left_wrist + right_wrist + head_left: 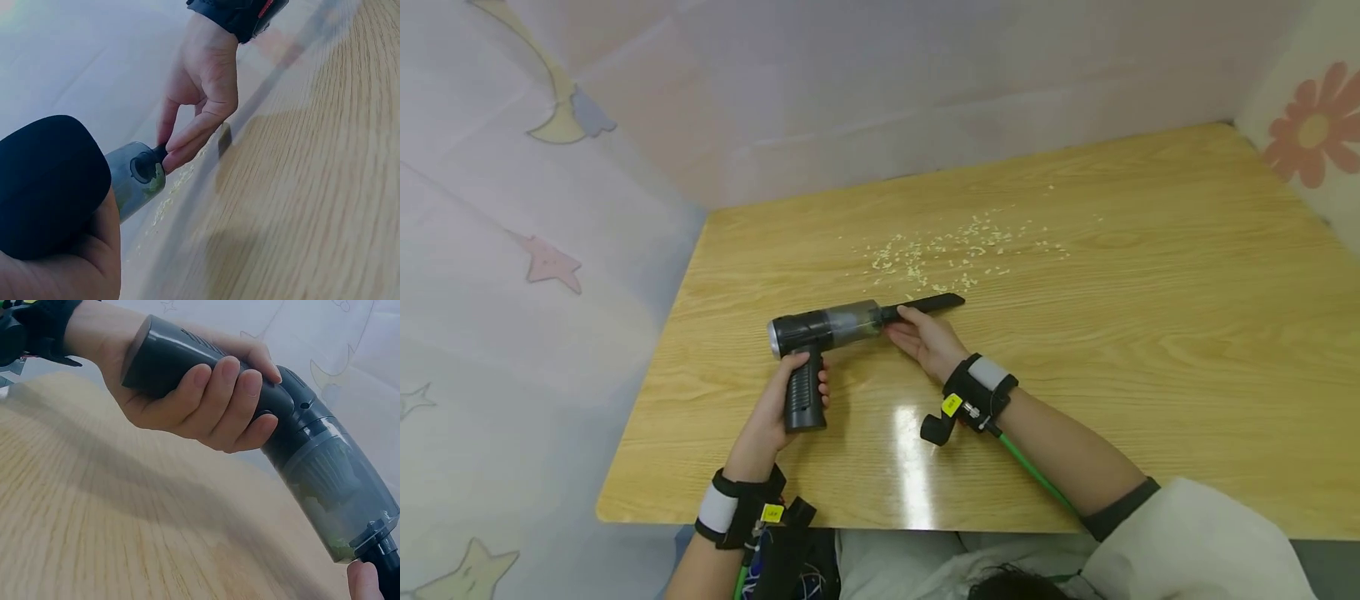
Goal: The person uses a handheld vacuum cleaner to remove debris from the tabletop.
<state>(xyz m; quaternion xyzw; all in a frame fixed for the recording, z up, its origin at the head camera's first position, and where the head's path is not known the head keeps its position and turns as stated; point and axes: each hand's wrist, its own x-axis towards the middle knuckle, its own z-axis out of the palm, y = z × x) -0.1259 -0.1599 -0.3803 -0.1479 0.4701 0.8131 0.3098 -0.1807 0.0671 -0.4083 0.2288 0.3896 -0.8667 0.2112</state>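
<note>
A black handheld vacuum cleaner (pixel 801 330) with a clear dust cup (pixel 853 322) is held above the table. My left hand (pixel 781 396) grips its ribbed handle (pixel 169 359), fingers wrapped round it and thumb near the top. At the front, my right hand (pixel 927 340) pinches the base of the long black crevice nozzle (pixel 934 303) between thumb and fingers. Greenish-yellow bits (pixel 342 549) lie inside the cup, visible in the right wrist view. Beyond the nozzle, many small pale flakes (pixel 955 250) are scattered on the table.
The wooden table (pixel 1150 350) meets a pale fabric wall (pixel 925 92) at its back and has an open left edge. Both wrists wear black camera straps (pixel 979 392), with a green cable (pixel 1037 473) along the right forearm.
</note>
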